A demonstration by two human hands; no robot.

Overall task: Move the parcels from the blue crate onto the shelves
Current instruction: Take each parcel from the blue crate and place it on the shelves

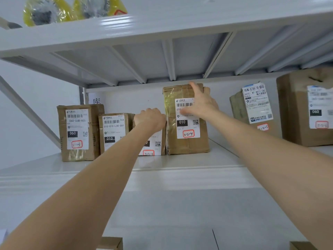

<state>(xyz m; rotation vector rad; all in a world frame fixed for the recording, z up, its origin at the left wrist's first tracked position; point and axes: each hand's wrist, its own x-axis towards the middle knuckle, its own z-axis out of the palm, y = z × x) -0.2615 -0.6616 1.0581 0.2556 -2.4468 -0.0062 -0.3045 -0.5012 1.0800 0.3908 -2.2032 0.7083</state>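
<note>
Leftmost parcel (79, 132) reads "060-06B-A05"; next parcel (113, 131) "010-010-L30-551".

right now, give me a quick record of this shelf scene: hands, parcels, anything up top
left hand: grips the top of the short brown cardboard parcel marked 3-2-3
right hand: grips the top of the tall brown cardboard parcel marked 3-2-4
placement: both upright, side by side on the white metal shelf
neighbours: two labelled brown boxes to the left, two larger brown boxes to the right
upper shelf: yellow plastic bags
</note>
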